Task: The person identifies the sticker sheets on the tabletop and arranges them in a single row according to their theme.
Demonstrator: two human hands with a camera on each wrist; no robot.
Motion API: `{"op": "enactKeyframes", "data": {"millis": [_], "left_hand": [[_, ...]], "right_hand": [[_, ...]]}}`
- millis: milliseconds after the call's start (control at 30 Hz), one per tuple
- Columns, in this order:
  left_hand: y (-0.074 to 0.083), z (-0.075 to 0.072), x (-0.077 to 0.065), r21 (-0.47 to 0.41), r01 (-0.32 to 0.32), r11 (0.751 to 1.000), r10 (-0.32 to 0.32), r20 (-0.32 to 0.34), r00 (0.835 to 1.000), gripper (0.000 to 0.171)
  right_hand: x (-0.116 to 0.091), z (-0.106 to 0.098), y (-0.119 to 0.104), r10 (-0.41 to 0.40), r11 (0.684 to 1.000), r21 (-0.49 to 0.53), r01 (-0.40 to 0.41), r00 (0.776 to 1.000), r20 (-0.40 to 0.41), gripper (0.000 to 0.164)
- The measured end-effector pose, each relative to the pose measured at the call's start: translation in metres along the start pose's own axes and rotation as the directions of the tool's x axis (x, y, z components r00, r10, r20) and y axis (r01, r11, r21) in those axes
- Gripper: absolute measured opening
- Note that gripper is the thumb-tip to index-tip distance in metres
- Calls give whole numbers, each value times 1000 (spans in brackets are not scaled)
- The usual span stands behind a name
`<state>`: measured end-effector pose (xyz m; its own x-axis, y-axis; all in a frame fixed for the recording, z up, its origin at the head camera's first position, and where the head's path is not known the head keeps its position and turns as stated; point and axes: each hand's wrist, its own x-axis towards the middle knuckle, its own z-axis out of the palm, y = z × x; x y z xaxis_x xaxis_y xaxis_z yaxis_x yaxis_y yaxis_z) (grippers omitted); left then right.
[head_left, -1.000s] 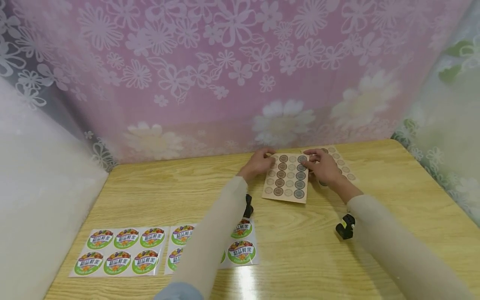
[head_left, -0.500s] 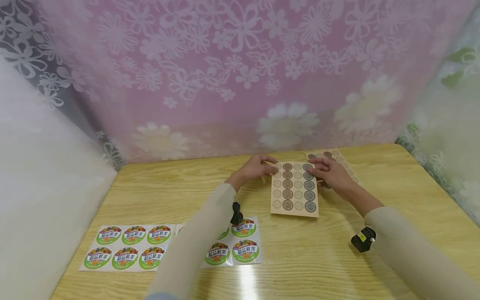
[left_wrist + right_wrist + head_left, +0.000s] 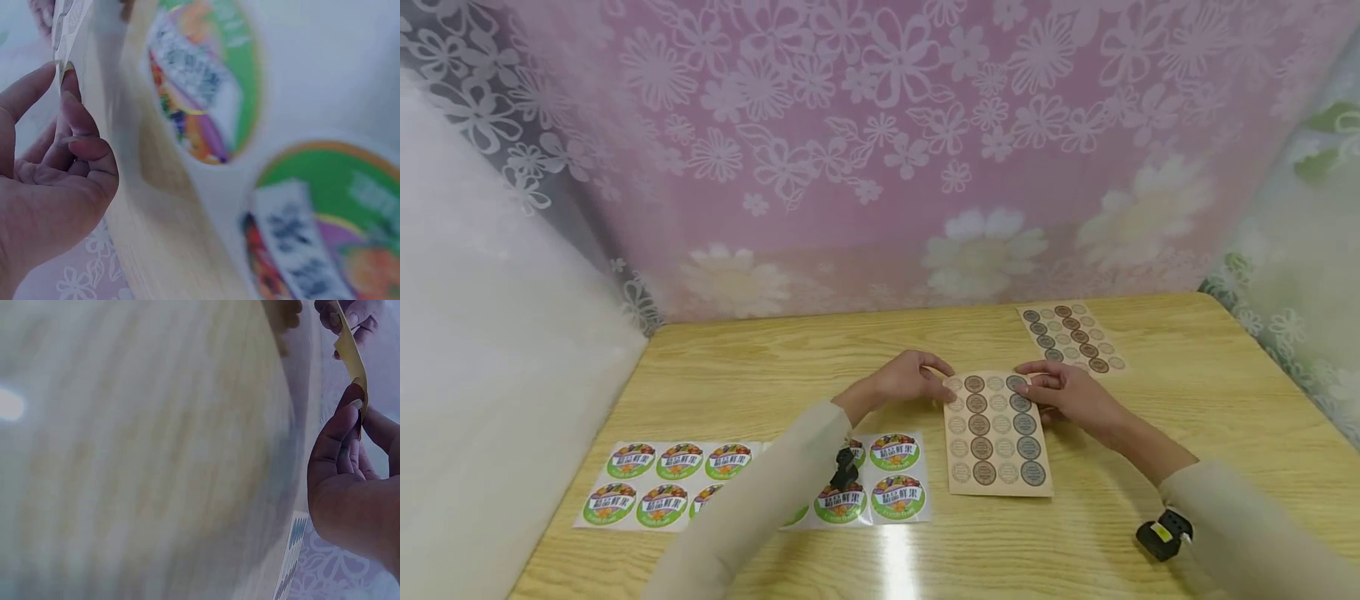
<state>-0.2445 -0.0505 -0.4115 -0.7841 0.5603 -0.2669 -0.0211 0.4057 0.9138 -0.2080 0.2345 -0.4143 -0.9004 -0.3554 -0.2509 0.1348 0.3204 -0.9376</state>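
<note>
Both hands hold one tan sheet of round stickers [image 3: 1000,429] by its upper side edges. My left hand [image 3: 910,379] pinches the left edge between thumb and fingers; in the left wrist view the left hand [image 3: 56,144] shows thumb and fingertip meeting at the paper. At the right edge my right hand [image 3: 1078,404] pinches the sheet, and in the right wrist view the right hand [image 3: 353,456] grips its yellowish edge [image 3: 351,356]. The sheet carries columns of brown, grey and pale circles. That wrist view shows it held up off the table.
A second round-sticker sheet [image 3: 1071,337] lies at the table's back right. Two white sheets of green fruit labels, a left one [image 3: 625,475] and a right one [image 3: 921,483], lie at the front left, partly under the left forearm. A pink floral curtain [image 3: 850,208] hangs behind the wooden table [image 3: 752,358].
Both hands have drawn the tan sheet toward the front of the table, away from the second sheet, which now shows almost fully. The grip on both edges stays the same.
</note>
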Motion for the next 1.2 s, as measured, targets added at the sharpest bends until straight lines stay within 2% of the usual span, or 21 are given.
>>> {"op": "enactKeyframes", "data": {"millis": [300,533,733,967,1200], "left_hand": [[-9,8,-22,64,-24,998,26,-28,999,33],[-10,15,-32,138,25,990,-15,-73,997,33],[-11,18,-37,220,55,974,-29,-119,993,31],[-13,20,-41,273,50,961,-16,-128,992,31],[-15,20,-45,365,49,930,3,-139,990,31]], "right_hand": [[-7,18,6,6,999,-39,-5,1000,26,52],[-8,30,3,-17,988,-153,18,1000,9,47],[-9,37,-1,-44,968,-248,47,999,16,44],[-10,42,-2,-53,956,-287,53,999,8,42],[-11,47,-3,-92,944,-319,90,996,8,40]]}}
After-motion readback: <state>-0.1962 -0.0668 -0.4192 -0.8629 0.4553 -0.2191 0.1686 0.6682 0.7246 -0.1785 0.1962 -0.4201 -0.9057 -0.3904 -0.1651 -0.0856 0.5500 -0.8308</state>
